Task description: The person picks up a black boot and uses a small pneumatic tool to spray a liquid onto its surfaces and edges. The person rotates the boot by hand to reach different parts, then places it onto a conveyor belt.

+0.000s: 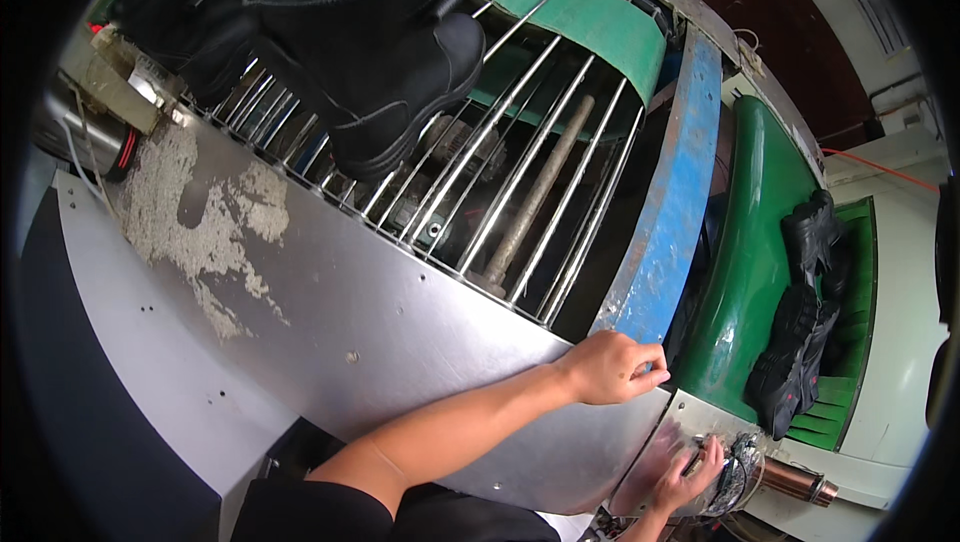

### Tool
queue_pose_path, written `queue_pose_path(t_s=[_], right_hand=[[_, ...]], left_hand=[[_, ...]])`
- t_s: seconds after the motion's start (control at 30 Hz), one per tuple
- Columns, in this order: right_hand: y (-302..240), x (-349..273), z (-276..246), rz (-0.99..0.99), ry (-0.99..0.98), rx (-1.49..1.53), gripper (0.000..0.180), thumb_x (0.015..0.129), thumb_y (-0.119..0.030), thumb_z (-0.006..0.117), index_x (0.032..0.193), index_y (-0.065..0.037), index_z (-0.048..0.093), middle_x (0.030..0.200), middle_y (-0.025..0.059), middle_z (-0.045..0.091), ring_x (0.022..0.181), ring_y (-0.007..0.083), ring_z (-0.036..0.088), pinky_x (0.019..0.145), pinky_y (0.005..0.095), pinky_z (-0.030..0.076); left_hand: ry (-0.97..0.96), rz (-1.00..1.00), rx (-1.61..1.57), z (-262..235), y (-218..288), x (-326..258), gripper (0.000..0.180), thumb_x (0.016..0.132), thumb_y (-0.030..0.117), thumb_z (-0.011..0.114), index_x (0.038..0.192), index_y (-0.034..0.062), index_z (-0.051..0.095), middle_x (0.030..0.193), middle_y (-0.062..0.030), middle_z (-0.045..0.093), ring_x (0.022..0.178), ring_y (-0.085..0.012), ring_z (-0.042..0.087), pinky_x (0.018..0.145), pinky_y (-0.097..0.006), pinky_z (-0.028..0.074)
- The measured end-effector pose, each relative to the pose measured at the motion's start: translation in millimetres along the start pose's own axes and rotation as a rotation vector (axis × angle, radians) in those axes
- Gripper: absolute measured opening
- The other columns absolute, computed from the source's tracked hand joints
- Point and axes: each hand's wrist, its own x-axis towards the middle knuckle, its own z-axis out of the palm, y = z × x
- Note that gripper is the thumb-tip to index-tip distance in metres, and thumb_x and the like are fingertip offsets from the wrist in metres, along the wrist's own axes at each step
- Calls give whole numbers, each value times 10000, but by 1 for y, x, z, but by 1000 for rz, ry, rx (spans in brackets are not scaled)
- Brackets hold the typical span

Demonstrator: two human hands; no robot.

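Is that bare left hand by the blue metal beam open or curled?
Curled: the bare left hand has its fingers bent in toward the palm.

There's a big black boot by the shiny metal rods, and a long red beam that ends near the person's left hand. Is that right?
Not quite: the beam is blue, not red, as the head view shows. The big black boot is by the shiny metal rods, and the beam ends near the left hand.

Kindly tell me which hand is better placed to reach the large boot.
Probably the left hand: by the blue bar, it looks nearer the boot than the right hand, beside the copper cylinder.
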Motion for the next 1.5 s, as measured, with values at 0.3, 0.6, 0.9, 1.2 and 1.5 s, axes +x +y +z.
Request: queue_pose_path(t_s=[0.3, 0.6, 0.9, 1.2, 1.5], right_hand=[[-88, 77, 78, -134, -142, 394, 435, 786, 75, 574, 1220, 35, 569, 1108, 173, 578, 876, 248, 585, 800, 322, 483], [-110, 83, 55, 20, -300, 396, 360, 911, -151, 573, 1234, 7, 583, 1148, 199, 628, 1069, 318, 608, 960, 385, 457], [-120, 91, 24, 253, -403, 409, 390, 892, -144, 570, 1260, -17, 582, 1183, 167, 648, 1119, 280, 603, 983, 362, 443], [-70, 78, 104, 49, -140, 822, 265, 810, 17, 609, 1072, 24, 643, 852, 88, 665, 749, 157, 640, 684, 278, 506], [-44, 100, 113, 41, -89, 899, 277, 842, -14, 631, 1116, 22, 645, 841, 65, 665, 737, 131, 617, 698, 272, 505]], left_hand=[[60, -55, -212, 0, 1, 2, 195, 904, 293, 640, 926, 100, 648, 579, -97, 606, 494, -228, 605, 489, -345, 442], [292, -52, -142, -4, -6, 5, 171, 922, 230, 653, 988, 73, 662, 677, -34, 631, 563, -82, 539, 554, -242, 445], [1421, 292, 470, -172, 31, -5, 757, 825, 193, 742, 1408, 6, 297, 1394, -181, 349, 1246, -300, 395, 1052, -419, 331], [1509, 50, 325, -310, 36, 5, 554, 737, 231, 844, 1157, -28, 593, 1091, -136, 673, 985, -253, 628, 911, -366, 459], [1852, 249, 370, -270, 180, -60, 492, 779, 248, 824, 1092, -74, 623, 1076, -144, 670, 937, -217, 622, 906, -351, 470]])
